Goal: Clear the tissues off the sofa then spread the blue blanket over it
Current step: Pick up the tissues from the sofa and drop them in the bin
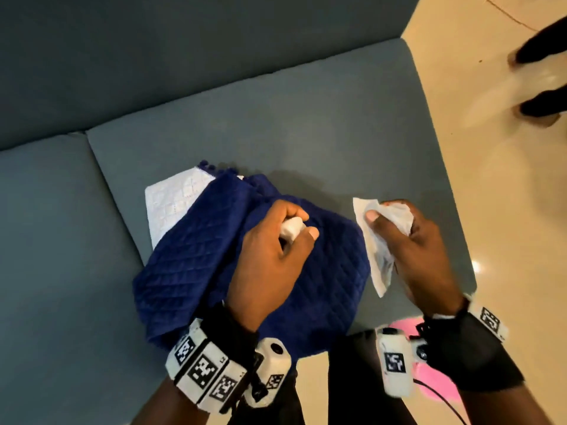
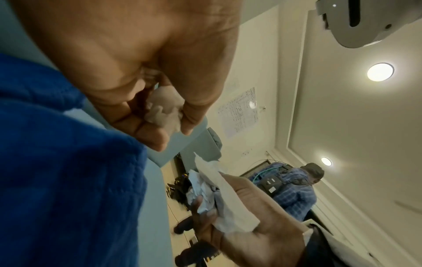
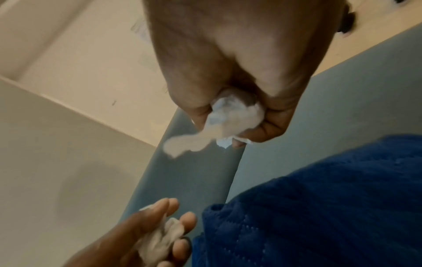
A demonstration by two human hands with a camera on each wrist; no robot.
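Note:
A bunched quilted blue blanket (image 1: 196, 265) with a white underside lies on the right seat cushion of the grey-blue sofa (image 1: 306, 133). My left hand (image 1: 276, 240) hovers over the blanket and grips a small crumpled tissue ball (image 1: 291, 227), which shows again between the fingers in the left wrist view (image 2: 163, 112). Just to the right, my right hand (image 1: 408, 240) clutches a larger wad of tissues (image 1: 377, 250), one sheet hanging down. In the right wrist view the wad (image 3: 230, 117) pokes from the fist above the blanket (image 3: 319, 207).
The sofa's right end meets a glossy cream floor (image 1: 506, 210). Another person's dark shoes (image 1: 540, 105) stand at the far right; that person (image 2: 299, 191) also shows in the left wrist view. Something pink (image 1: 429, 375) lies on the floor by my legs.

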